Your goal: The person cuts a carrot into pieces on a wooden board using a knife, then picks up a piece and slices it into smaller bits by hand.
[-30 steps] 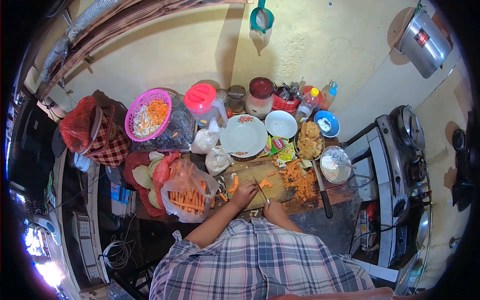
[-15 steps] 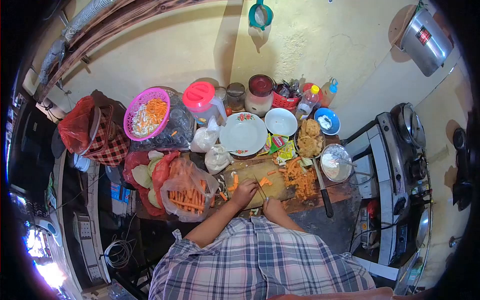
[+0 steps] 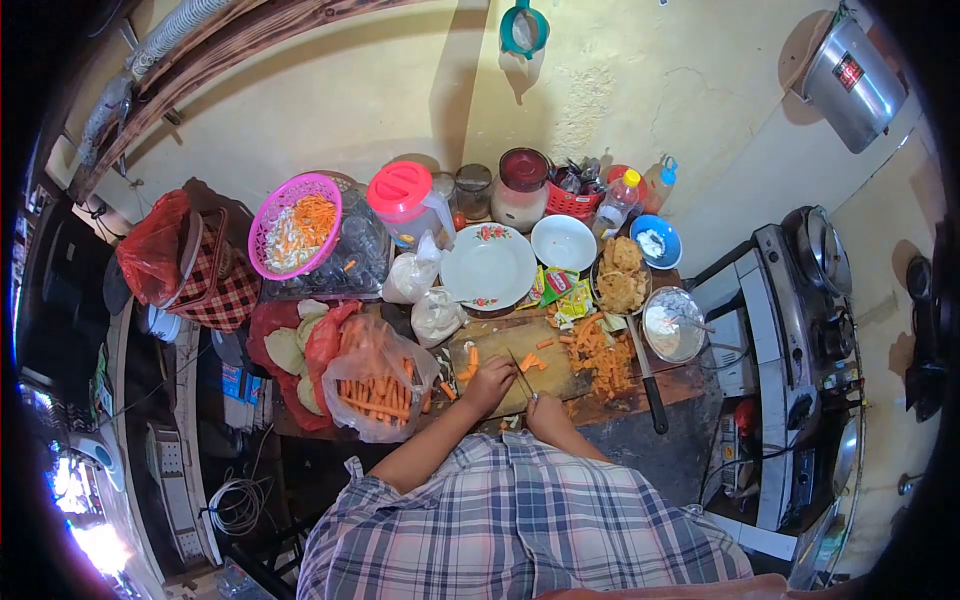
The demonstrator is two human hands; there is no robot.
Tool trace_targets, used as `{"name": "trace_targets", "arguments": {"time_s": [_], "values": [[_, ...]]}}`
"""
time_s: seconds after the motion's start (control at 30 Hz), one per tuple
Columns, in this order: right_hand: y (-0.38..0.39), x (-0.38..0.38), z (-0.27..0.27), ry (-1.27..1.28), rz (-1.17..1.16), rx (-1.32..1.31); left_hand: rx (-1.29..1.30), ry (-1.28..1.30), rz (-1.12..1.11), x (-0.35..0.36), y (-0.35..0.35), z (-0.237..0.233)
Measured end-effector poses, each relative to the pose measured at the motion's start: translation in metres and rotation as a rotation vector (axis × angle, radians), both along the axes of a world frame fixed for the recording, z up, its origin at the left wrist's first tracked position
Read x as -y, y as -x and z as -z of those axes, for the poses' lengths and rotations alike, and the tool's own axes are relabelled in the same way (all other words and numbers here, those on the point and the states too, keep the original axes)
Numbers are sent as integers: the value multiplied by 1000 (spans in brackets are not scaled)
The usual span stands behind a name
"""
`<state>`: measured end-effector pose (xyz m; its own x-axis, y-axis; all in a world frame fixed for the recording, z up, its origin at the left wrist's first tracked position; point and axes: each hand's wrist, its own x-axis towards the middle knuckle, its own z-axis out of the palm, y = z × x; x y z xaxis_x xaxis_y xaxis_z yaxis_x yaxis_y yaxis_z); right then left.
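Observation:
On the wooden cutting board (image 3: pixel 560 385) my right hand (image 3: pixel 547 412) grips a small knife (image 3: pixel 523 376), its blade slanting up and to the left. Close beside the blade, my left hand (image 3: pixel 488 386) is closed low over the board, fingers bent together; whatever is under them is hidden. Cut carrot pieces (image 3: pixel 531 362) lie just past the blade, and more carrot sticks (image 3: pixel 472 361) rest above my left hand. A heap of orange carrot peelings (image 3: pixel 602 362) covers the board's right side. A larger knife with a black handle (image 3: pixel 653 402) lies to the right of the heap.
Left of the board sit a plastic bag of carrots (image 3: pixel 375 385) and a red bag with cabbage (image 3: pixel 290 350). Behind stand a white plate (image 3: pixel 488 262), a white bowl (image 3: pixel 562 243) and a pink basket of shredded vegetables (image 3: pixel 262 235). A flour bowl (image 3: pixel 673 325) and a stove (image 3: pixel 790 390) are right.

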<state>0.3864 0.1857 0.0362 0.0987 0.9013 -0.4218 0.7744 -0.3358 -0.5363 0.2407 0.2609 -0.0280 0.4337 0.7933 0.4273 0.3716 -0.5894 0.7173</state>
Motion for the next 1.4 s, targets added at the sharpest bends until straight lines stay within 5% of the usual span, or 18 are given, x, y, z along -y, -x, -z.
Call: {"name": "trace_targets", "arguments": {"time_s": [0.93, 1.4], "values": [[4, -4, -3, 70, 14, 60, -38, -15, -27, 3, -1, -4], [-5, 1, 53, 68, -91, 26, -114, 55, -25, 7, 1, 3]]}}
